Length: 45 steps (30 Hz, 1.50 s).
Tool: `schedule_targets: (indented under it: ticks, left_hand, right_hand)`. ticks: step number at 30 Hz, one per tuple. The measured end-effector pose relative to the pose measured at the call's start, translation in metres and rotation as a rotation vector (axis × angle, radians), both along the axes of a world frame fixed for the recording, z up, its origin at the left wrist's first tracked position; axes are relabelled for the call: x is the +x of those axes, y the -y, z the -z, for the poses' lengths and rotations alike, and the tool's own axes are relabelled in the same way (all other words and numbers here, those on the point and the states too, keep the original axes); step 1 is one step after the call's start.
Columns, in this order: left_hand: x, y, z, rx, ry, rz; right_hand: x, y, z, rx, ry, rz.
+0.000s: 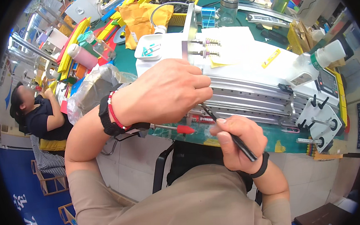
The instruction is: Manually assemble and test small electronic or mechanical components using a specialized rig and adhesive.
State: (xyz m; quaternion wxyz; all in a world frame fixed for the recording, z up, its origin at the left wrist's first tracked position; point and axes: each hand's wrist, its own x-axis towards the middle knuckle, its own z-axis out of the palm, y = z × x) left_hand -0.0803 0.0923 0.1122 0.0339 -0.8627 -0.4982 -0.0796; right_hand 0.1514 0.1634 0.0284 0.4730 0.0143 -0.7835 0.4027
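Observation:
My left hand (166, 90) is over the near left end of a machine with long metal rails (249, 104), its back turned up. Its fingers curl downward, and whatever they hold is hidden beneath them. In my right hand (243, 143) is a slim black tool (242, 146), perhaps tweezers, gripped between thumb and fingers. That tool slants up and left, its far end close under my left fingers. Behind my left hand stands an upright metal plate (189, 33) with two spring-wound shafts (209, 46) sticking out to the right.
A white dish (149, 48) with small teal-and-white pieces stands beyond my left hand. A red-tipped tool (185, 129) lies by the table edge. At right are a white bottle (301, 70) and a plate with black knobs (320, 122). Another person (43, 108) sits far left.

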Motion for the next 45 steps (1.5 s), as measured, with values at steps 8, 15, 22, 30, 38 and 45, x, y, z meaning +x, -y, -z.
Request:
schedule_targets:
  ticks: [8,15,22,30,38,45]
  left_hand:
    - [0.007,0.015,0.0,0.023,0.112,-0.079]
    - [-0.033,0.121,0.03,0.529,0.109,-0.776]
    - [0.079,0.152,0.107,0.024,0.604,-0.164]
    - [0.122,0.115,0.285,-0.295,0.681,-0.225]
    - [0.112,0.107,0.3,-0.334,0.837,-0.278]
    - [0.115,0.107,0.299,-0.373,0.899,-0.27]
  right_hand:
    - [0.08,0.032,0.022,-0.142,-0.2,0.158]
    - [0.148,0.016,0.082,-1.415,-0.106,0.236]
    - [0.216,-0.055,0.064,-0.821,0.072,0.984]
    - [0.219,-0.083,0.042,-0.213,0.698,1.326]
    - [0.208,-0.089,0.068,-0.901,-0.128,0.941]
    - [0.159,-0.047,0.091,-1.098,-0.595,0.764]
